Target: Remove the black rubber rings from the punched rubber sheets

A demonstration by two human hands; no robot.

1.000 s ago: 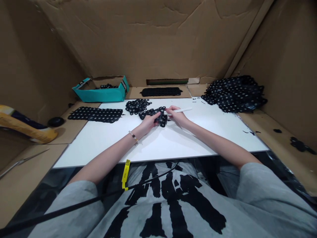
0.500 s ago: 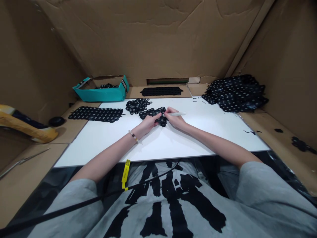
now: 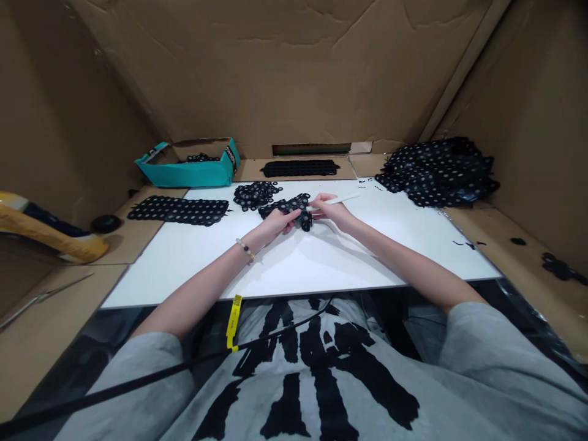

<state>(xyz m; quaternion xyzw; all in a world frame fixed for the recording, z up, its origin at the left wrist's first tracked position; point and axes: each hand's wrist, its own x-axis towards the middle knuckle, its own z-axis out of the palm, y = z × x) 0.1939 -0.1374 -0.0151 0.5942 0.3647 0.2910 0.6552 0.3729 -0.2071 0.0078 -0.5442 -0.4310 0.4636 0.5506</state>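
As left hand (image 3: 274,224) holds black mesh (image 3: 290,207), right hand (image 3: 329,210) pinches white pen (image 3: 343,199)

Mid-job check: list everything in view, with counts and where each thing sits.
white board: one, white, centre
perforated black piece: one, black, in left hand
white pen-like tool: one, white, in right hand
perforated black sheet: one, black, left
far perforated sheet: one, black, far edge
heap of perforated sheets: one heap, black, far right
loose rings: many, black, beyond hands
teal box: one, teal, far left
yellow padded object: one, yellow, left
round object: one, black, left
metal tool: one, silver, near left
yellow tag: one, yellow, on black cable
bead bracelet: one, mixed colours, left wrist
left hand: one
right hand: one
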